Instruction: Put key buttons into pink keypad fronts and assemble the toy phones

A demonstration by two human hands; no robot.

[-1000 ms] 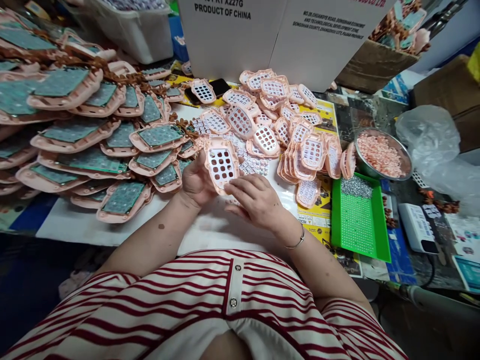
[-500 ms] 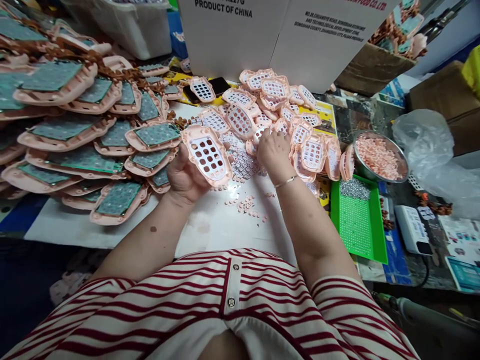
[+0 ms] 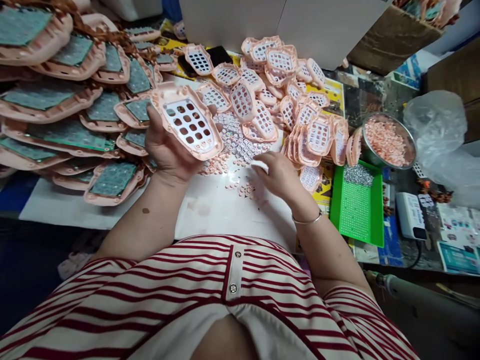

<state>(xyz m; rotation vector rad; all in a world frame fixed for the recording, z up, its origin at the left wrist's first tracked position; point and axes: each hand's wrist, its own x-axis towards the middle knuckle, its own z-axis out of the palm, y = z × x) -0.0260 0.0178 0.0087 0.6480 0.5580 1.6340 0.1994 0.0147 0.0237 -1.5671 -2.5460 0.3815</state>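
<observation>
One pink casing (image 3: pixel 214 148) with a grid of holes was gripped in a person's left hand (image 3: pixel 165 152), tilted above the worktop (image 3: pixel 210 207), left of centre. To its right, the right hand (image 3: pixel 279 177) had its thumb and fingers pinched on a small white piece (image 3: pixel 258 164), its details blurred. Loose pink bits (image 3: pixel 245 190) lay scattered between the hands, with printed white pieces (image 3: pixel 245 145) heaped just beyond. On the far side, more perforated casings (image 3: pixel 281 60) were piled before a white carton (image 3: pixel 240 25). At left rose overlapping casings with green panels (image 3: pixel 114 180); at right, a green tray (image 3: pixel 358 215) sat near a metal bowl (image 3: pixel 413 157) of pink pieces (image 3: pixel 388 142).
</observation>
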